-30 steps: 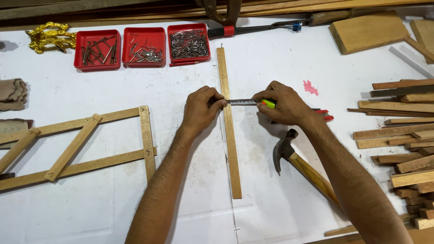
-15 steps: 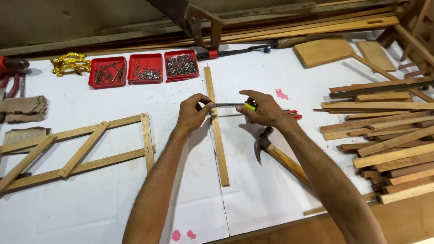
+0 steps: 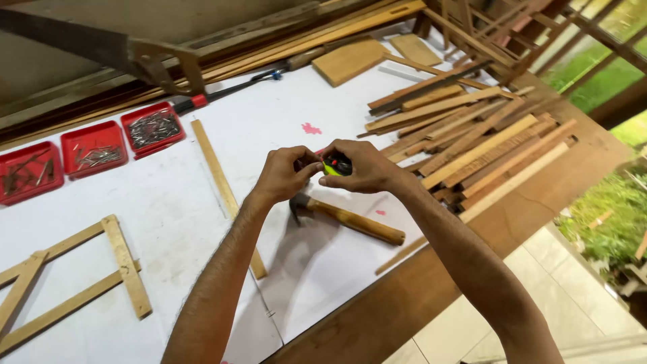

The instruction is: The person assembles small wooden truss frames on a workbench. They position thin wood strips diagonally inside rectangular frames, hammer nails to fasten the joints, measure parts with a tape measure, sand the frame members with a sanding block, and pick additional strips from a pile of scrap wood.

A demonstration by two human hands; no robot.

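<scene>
My right hand (image 3: 367,168) and left hand (image 3: 283,176) pinch what looks like a tape measure (image 3: 335,166); claw hammer (image 3: 347,219) at six o'clock.

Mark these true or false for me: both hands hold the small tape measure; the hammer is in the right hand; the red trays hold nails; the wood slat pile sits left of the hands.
1. Both hands, left hand and right hand, hold the small tape measure: true.
2. The hammer is in the right hand: false; it lies on the white table below the hands.
3. The red trays hold nails: true.
4. The slat pile sits left of the hands: false; it lies to their right.
</scene>
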